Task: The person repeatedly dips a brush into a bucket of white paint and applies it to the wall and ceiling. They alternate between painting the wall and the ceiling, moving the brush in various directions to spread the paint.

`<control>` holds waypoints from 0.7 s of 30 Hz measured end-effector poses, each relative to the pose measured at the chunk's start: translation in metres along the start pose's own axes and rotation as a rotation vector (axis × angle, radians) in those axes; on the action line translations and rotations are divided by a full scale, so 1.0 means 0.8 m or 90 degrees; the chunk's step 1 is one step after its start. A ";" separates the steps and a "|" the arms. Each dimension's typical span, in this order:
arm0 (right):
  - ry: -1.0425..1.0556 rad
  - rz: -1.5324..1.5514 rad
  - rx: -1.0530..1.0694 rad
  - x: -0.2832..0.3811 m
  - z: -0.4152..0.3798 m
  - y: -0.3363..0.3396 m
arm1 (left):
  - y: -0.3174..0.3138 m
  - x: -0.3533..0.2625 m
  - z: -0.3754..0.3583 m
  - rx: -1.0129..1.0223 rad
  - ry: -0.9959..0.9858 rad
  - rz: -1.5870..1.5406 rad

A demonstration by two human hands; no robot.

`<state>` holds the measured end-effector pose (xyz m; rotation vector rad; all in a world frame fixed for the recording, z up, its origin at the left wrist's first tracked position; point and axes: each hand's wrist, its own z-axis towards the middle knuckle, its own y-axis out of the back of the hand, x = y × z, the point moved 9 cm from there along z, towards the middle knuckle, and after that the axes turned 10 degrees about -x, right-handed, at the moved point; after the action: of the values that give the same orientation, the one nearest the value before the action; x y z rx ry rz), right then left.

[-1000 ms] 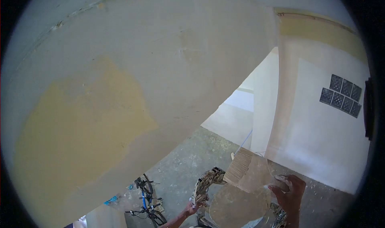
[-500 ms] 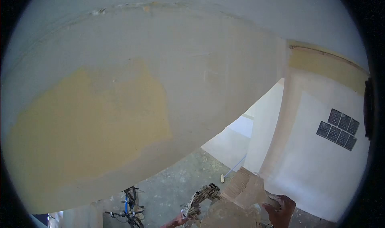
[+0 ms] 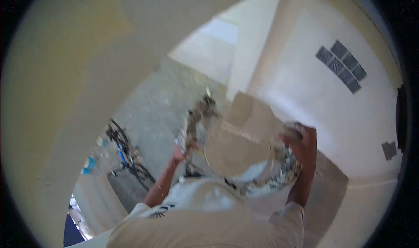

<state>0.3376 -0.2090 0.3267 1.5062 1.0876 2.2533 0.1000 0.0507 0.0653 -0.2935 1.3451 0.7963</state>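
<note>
In the lower middle of the head view is a round bucket (image 3: 279, 178), its curved rim thickly crusted with dried material. Inside lies a smooth beige, putty-like mass (image 3: 233, 154). My left hand (image 3: 181, 153) is closed on the crusted rim at its left side. My right hand (image 3: 303, 141) grips the handle end of a wide putty knife (image 3: 248, 117), whose flat, beige-coated blade is above the bucket's far part. Motion blur hides the exact finger positions, and whether the blade touches the putty cannot be told.
A curved wall edge (image 3: 104, 82), with yellow and grey patches, rises close on the left. Below stand a bicycle (image 3: 126, 160) and a grey floor (image 3: 152, 99). A white wall (image 3: 288, 64) with patterned vent blocks (image 3: 342, 67) is on the right.
The view has tilted down, so hands, bucket and putty knife appear higher in the picture. My shirt and forearms have come into view. Both hands keep their holds.
</note>
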 end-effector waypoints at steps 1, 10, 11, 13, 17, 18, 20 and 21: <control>0.093 -0.017 -0.048 0.020 -0.004 0.010 | -0.001 -0.008 0.005 -0.005 0.027 -0.010; 0.246 -0.307 0.138 0.042 -0.044 -0.044 | 0.004 -0.072 0.019 -0.065 0.039 -0.069; 0.236 -0.333 0.163 0.041 -0.046 -0.051 | 0.006 -0.063 0.018 -0.086 0.053 -0.031; 0.224 -0.363 0.189 0.037 -0.048 -0.059 | 0.007 -0.070 0.021 -0.070 0.057 -0.063; 0.312 -0.429 0.231 0.036 -0.057 -0.073 | 0.004 -0.071 0.021 -0.069 0.042 -0.116; 0.316 -0.429 0.257 0.035 -0.060 -0.077 | 0.003 -0.071 0.022 -0.069 0.043 -0.119; 0.329 -0.438 0.260 0.034 -0.062 -0.079 | 0.004 -0.070 0.022 -0.082 0.037 -0.116; 0.344 -0.443 0.260 0.035 -0.063 -0.080 | 0.004 -0.066 0.022 -0.083 0.038 -0.118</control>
<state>0.2678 -0.1717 0.2930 0.4344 1.9390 2.0081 0.1105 0.0458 0.1202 -0.5402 1.3035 0.7246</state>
